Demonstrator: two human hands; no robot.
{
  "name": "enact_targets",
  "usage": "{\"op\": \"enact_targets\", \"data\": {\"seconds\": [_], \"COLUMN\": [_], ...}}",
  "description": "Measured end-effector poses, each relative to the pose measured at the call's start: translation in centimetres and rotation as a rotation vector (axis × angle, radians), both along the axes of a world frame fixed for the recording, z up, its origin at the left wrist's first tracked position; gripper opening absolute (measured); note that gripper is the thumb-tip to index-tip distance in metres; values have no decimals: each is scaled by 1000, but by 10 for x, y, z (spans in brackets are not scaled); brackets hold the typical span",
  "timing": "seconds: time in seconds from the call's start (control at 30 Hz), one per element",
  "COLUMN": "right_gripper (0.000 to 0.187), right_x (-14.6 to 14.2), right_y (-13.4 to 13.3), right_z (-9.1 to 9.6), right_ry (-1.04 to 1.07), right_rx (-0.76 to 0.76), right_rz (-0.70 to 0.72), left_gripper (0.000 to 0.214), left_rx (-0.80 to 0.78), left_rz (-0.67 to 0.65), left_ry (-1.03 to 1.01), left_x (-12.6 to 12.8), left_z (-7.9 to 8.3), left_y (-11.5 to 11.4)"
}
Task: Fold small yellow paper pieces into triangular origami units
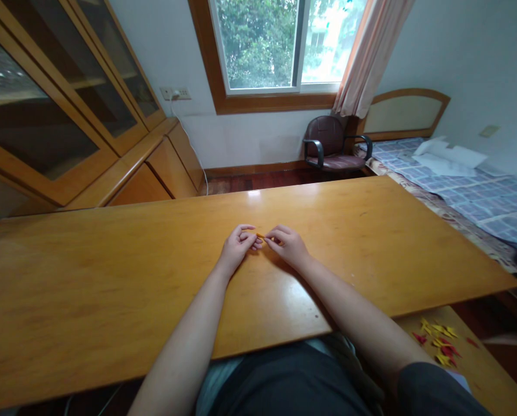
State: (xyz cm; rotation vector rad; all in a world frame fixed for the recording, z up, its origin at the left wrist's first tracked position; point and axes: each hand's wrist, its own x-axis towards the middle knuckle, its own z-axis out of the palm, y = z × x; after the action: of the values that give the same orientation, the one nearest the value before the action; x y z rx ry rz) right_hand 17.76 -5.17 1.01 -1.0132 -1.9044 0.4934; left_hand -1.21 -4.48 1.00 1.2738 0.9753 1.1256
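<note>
Loose bits: red and yellow paper bits [440, 341] lie well right of your right hand [290, 245], nearer your body
Left hand: your left hand [236, 245] rests on the desk [111, 277], fingertips pinching the left end of the orange paper strip [261, 236]
Right hand: pinches the strip's right end
Strip: held between both hands, long axis left to right, equally near each
</note>
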Motion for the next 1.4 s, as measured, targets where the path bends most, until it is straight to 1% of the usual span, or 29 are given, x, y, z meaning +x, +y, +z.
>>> {"op": "enact_targets", "data": {"seconds": [0.23,0.37,0.5,0.6,0.67,0.8,0.97,1.13,1.23,1.4], "right_gripper": [16,18,16,24,27,29,22,19,18,16], "right_x": [0,-2,-2,0,2,5,3,1,1,1], "right_y": [-1,0,-2,-5,-6,-3,2,1,1,0], "right_z": [-5,-12,-10,-3,0,0,-5,-4,-3,-4], "right_ry": [-216,-308,-276,-223,-145,-44,-29,-22,-29,-52], "right_rx": [147,219,195,124,97,66,19,21,50,109], "right_rz": [17,19,74,127,98,83,175,208,204,156], "left_gripper": [42,40,36,36,36,37,40,46,49,55], "left_rx": [-3,36,79,91,89,92,95,78,69,56], "left_rz": [-10,2,23,51,50,17,-58,-112,-112,-89], "left_ry": [2,15,36,44,39,44,39,31,21,-17], "left_x": [-2,-1,-1,0,0,0,-2,-3,-3,-4], "left_z": [2,3,2,1,1,1,3,4,4,4], "left_y": [0,0,1,1,1,1,-1,-1,0,0]}}
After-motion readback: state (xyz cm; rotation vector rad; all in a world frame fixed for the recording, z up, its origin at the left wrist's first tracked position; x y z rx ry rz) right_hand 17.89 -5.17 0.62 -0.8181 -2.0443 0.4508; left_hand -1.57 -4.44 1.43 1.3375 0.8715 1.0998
